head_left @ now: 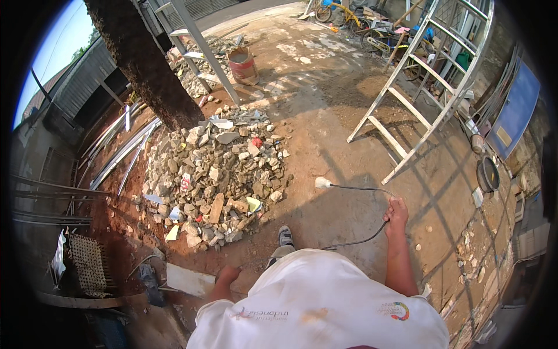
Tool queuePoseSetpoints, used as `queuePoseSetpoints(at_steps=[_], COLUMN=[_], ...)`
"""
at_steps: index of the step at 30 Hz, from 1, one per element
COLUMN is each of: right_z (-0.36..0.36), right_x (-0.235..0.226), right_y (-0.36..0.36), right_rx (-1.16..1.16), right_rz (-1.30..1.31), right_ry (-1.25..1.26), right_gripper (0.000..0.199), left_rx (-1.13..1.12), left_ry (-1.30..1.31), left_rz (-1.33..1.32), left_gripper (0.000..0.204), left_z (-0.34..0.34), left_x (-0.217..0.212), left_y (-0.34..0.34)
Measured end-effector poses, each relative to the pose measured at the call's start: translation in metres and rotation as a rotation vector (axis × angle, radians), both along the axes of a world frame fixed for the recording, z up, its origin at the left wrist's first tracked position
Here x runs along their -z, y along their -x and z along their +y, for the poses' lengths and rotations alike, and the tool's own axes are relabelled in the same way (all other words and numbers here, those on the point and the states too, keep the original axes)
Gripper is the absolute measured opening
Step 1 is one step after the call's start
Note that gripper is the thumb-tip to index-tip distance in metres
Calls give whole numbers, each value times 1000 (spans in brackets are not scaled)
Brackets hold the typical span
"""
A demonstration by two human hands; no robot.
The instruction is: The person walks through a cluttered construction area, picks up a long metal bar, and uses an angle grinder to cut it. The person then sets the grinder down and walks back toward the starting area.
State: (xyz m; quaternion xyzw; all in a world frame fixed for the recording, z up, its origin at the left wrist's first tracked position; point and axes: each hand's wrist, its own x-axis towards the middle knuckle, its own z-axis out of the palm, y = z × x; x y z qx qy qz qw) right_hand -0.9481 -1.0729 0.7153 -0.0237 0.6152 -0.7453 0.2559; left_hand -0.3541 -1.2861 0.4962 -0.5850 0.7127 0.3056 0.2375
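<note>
- Right hand [397, 210] grips black cable [356, 187] in a loop.
- Cable's white connector [322, 182]: ahead, left of right hand.
- Cable sags toward left hand [230, 273]; can't tell if left grasps it.

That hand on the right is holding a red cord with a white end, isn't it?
Not quite: the cord is black, not red, as the head view shows. The person's right hand does hold it, and it does have a white end.
</note>
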Motion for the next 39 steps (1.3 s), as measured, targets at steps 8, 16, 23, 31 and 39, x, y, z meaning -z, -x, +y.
queuePoseSetpoints(at_steps=[8, 16, 23, 31, 39], right_z=[-122, -156, -205, -368, -479], right_x=[-17, 26, 85, 82, 69], right_y=[21, 125, 245, 329, 411], right_rx=[269, 476, 149, -357, -377], right_rz=[-66, -165, -200, -162, -140], right_ry=[50, -82, -152, -198, -211], right_gripper=[25, 15, 25, 34, 35], left_rx=[-129, -33, 161, -188, 64], left_ry=[35, 158, -53, -46, -22], left_rz=[118, 209, 52, 172, 91], left_gripper=[55, 50, 52, 58, 53], left_z=[-216, -344, -379, -409, -540], left_x=[-31, -41, 30, -24, 18], left_y=[112, 223, 296, 433, 518])
